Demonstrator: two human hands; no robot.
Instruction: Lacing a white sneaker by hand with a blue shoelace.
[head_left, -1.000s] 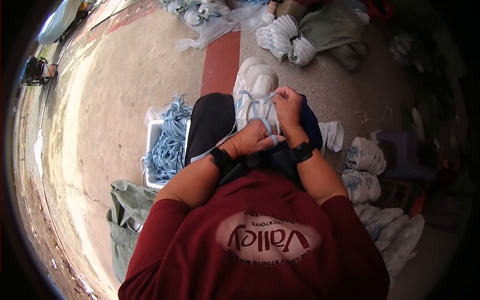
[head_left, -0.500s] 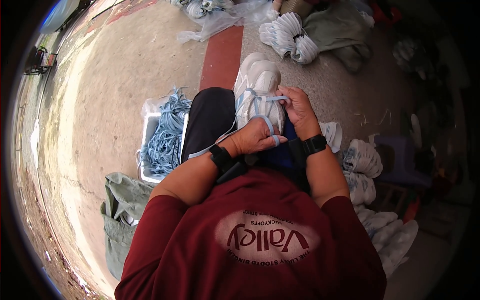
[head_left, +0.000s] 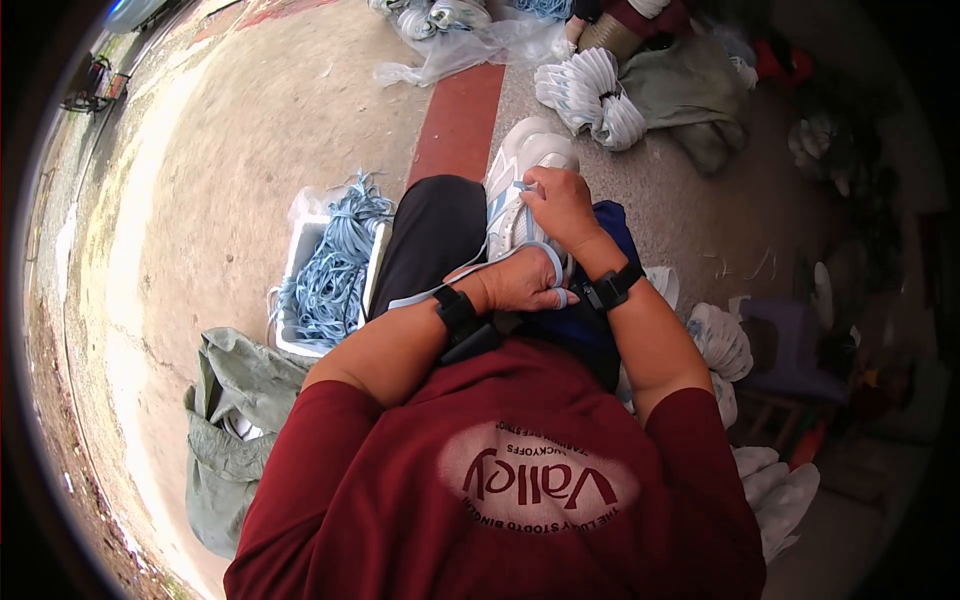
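A white sneaker upper (head_left: 507, 212) with pale blue trim rests on my lap, toe pointing away from me, with a second shoe's toe beside it. A light blue shoelace (head_left: 420, 297) runs from its lacing across my left wrist and loops over the hand. My left hand (head_left: 520, 280) is closed near the shoe's heel end, with the lace wrapped by the thumb. Higher on the shoe, my right hand (head_left: 562, 210) pinches the lace at the front eyelets; its fingertips partly hide the lacing there.
Left of my leg, a white foam box (head_left: 297, 255) holds tangled blue laces (head_left: 335, 270). A grey-green sack (head_left: 235, 440) lies nearer. Bundled white shoe uppers (head_left: 592, 95) lie ahead beside a dark green cloth (head_left: 690, 85). More white pieces (head_left: 720, 340) and a purple stool (head_left: 790, 345) stand right.
My right hand has moved from the shoe's right side, where it pulled the lace outward, left onto the front eyelets. My left hand keeps its loop of lace and has shifted slightly.
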